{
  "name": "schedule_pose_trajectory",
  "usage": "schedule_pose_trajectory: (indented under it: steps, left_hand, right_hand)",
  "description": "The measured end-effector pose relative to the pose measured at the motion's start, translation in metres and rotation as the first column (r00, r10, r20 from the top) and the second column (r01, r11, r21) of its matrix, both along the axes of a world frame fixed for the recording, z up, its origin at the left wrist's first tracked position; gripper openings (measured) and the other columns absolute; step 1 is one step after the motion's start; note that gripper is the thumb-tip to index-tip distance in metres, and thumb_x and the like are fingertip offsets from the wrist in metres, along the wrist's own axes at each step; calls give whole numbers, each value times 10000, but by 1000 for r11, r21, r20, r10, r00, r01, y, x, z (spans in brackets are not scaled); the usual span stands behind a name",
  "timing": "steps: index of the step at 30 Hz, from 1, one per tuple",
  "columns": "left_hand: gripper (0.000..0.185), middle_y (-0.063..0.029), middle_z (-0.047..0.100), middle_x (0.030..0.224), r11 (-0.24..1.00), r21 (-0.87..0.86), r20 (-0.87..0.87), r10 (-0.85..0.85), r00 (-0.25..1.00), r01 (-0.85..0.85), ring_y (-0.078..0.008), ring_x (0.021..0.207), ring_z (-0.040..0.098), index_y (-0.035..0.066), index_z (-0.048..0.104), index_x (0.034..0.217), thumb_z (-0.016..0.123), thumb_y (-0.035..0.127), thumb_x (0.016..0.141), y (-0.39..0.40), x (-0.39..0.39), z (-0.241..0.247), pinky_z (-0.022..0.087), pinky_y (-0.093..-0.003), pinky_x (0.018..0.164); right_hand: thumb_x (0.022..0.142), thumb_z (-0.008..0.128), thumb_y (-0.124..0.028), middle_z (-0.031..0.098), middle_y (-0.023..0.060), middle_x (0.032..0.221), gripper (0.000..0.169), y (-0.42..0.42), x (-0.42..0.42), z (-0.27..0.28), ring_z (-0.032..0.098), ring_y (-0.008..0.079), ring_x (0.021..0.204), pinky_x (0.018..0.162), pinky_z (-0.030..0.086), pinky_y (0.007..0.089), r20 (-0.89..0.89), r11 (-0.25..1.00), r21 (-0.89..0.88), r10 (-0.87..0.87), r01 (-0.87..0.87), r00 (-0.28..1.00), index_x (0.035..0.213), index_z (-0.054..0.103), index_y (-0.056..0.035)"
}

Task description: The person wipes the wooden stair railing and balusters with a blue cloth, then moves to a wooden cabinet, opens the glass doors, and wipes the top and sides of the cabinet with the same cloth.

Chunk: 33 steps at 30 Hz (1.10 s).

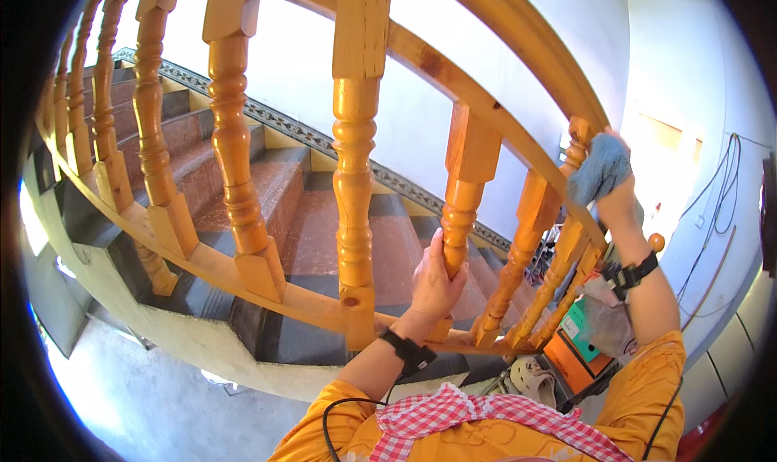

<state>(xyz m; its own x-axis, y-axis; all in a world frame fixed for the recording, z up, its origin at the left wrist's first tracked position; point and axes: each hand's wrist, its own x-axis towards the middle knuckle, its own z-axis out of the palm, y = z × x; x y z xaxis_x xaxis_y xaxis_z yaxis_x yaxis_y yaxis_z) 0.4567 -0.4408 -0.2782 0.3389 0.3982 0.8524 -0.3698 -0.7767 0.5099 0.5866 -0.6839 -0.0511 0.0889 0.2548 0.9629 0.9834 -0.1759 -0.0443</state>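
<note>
My left hand (438,280) is wrapped around the lower part of a turned wooden baluster (459,213). Up at the right, my right hand (616,186) holds a blue-grey cloth (600,167) against the wooden railing, near the top of another baluster, just below the curved handrail (534,25). A thinner curved lower rail (449,67) runs beneath the handrail. Each wrist wears a black strap with a small device. The fingers of my right hand are mostly hidden by the cloth.
Stairs (261,207) with reddish treads lie beyond the balusters. At lower right are an orange box (573,362), a green box (586,328), a plastic bag (607,322) and a pale clog (531,377). Cables (725,183) hang on the right wall.
</note>
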Motion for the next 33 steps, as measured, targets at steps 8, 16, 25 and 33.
schedule_pose_trajectory:
  steps: [8,16,25,33]
  left_hand:
    - [610,-136,631,1026,993,117,-68,32,997,-24,-290,923,635,37,488,1409,710,68,841,14,-100,1,539,-370,820]
    - [253,-119,644,772,963,-162,-97,204,974,-218,-232,662,646,32,663,1121,685,73,872,56,-205,-33,523,-328,634]
    - [243,-81,604,681,848,-222,-249,428,869,-481,-170,585,578,46,650,1133,690,71,895,91,-303,-60,481,-324,578]
    - [120,-7,550,627,586,-351,-393,616,683,-730,-77,567,483,29,676,1028,648,63,917,125,-426,-119,409,-253,550]
  right_hand:
    - [744,698,73,520,202,1372,787,90,-38,9,505,413,1293,1087,436,430,203,962,-272,51,6,978,1463,418,-83]
    - [767,698,-11,600,181,1298,712,202,-100,82,620,400,1152,958,529,472,348,988,-144,97,-49,933,1426,470,-153]
    - [826,652,10,683,156,1181,506,230,-111,90,671,288,1106,1000,500,427,-35,881,-131,455,-455,890,1322,586,-66]
    - [769,796,-27,454,185,1488,873,248,-159,-69,461,340,1368,1151,353,391,318,976,-112,213,-187,924,1538,392,-108]
